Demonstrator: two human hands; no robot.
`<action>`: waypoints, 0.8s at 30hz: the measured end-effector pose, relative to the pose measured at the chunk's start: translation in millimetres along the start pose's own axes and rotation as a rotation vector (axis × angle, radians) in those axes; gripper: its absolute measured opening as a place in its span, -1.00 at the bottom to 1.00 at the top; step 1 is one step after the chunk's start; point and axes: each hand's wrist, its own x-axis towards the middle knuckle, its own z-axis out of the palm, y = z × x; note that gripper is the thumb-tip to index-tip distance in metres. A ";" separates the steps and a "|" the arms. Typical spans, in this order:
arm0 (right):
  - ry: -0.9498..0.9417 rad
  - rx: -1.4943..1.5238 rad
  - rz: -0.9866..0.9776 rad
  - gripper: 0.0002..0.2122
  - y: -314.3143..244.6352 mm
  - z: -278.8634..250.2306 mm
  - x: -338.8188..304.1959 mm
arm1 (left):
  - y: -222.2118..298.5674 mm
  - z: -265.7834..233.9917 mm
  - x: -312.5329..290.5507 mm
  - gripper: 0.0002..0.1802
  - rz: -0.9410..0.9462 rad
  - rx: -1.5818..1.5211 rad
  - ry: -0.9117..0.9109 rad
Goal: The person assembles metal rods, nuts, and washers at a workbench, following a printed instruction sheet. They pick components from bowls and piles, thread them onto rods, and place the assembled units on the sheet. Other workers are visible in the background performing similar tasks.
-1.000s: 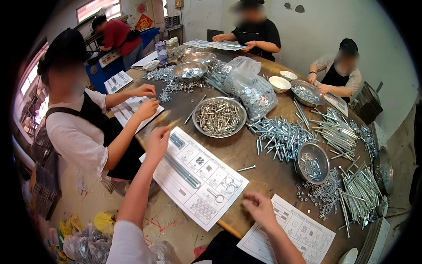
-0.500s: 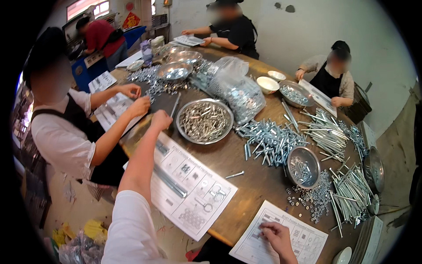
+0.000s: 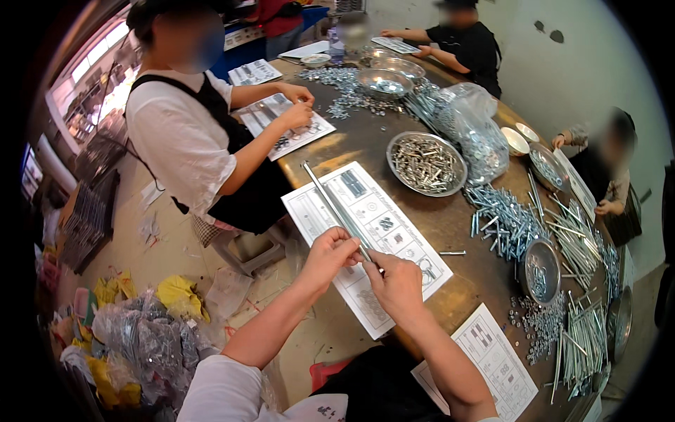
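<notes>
Both my hands are together over a white printed card (image 3: 380, 320) at the table's near edge. My left hand (image 3: 328, 260) pinches the near part of some long steel bolts (image 3: 333, 204), which point away to the upper left above the card. My right hand (image 3: 398, 283) grips their near ends; its fingers partly hide them, so how many there are is unclear. To the right of the card lies a single shorter bolt (image 3: 452, 252). A second printed card (image 3: 492, 359) lies partly under my right forearm.
Beyond the card stands a metal bowl (image 3: 391, 169) of short metal parts. Loose bolts (image 3: 503, 219), long bolts (image 3: 583, 337) and nuts (image 3: 538, 323) lie in piles at right, around a smaller bowl (image 3: 529, 271). A co-worker (image 3: 183, 141) handles another card at left.
My left hand has come back from beside the large bowl, and my right hand has left the near card. Both now hold the long bolts. The view has swung left.
</notes>
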 end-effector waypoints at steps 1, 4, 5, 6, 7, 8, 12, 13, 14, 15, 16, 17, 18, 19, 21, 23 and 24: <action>-0.009 0.036 0.040 -0.79 0.7 6.7 0.3 | -3.8 -3.2 -2.7 -0.77 0.006 0.027 0.010; -0.001 0.143 0.140 -0.81 12.0 31.8 4.1 | -5.3 -30.6 3.4 -0.73 -0.060 0.159 -0.067; 0.028 0.182 0.155 -0.81 16.0 40.3 7.0 | -4.9 -42.3 7.6 -0.72 -0.093 0.215 -0.112; 0.059 0.221 0.171 -0.81 17.6 46.0 8.8 | -8.8 -50.7 12.8 -0.67 -0.104 0.194 -0.122; 0.050 0.224 0.191 -0.81 17.2 51.2 8.4 | -7.1 -57.1 14.8 -0.66 -0.134 0.191 -0.114; 0.042 0.228 0.212 -0.81 16.3 56.3 7.0 | -3.9 -62.7 17.7 -0.65 -0.164 0.188 -0.108; 0.020 0.173 0.246 -0.81 8.2 67.3 1.4 | 1.5 -79.5 24.1 -0.61 -0.216 0.345 -0.152; 0.030 0.145 0.245 -0.81 8.9 69.3 0.7 | 1.7 -82.9 26.9 -0.61 -0.217 0.426 -0.182; 0.041 0.115 0.244 -0.81 9.9 71.2 -0.5 | 2.4 -84.5 28.1 -0.63 -0.198 0.440 -0.180; 0.051 0.085 0.244 -0.81 11.2 72.9 -1.5 | 4.0 -85.0 28.5 -0.64 -0.179 0.453 -0.179; 0.056 0.065 0.226 -0.81 11.6 74.1 -2.5 | 5.9 -85.6 28.2 -0.66 -0.156 0.467 -0.175; 0.062 0.043 0.209 -0.81 12.3 75.6 -3.4 | 7.8 -88.4 30.7 -0.66 -0.109 0.491 -0.141; 0.067 0.019 0.194 -0.82 13.2 76.1 -3.8 | 11.0 -92.6 35.3 -0.65 -0.062 0.514 -0.108; 0.064 0.006 0.174 -0.82 13.3 75.9 -4.7 | 13.1 -97.1 38.6 -0.65 -0.019 0.535 -0.073; 0.059 -0.007 0.128 -0.83 9.0 75.1 -4.9 | 5.9 -119.8 55.5 -0.77 0.429 0.896 0.282; 0.066 -0.047 0.108 -0.84 13.1 76.9 -6.6 | 16.9 -130.7 73.8 -0.75 0.631 0.959 0.505; 0.067 -0.062 0.093 -0.84 13.1 78.0 -7.5 | 13.5 -143.8 87.6 -0.72 0.656 1.017 0.515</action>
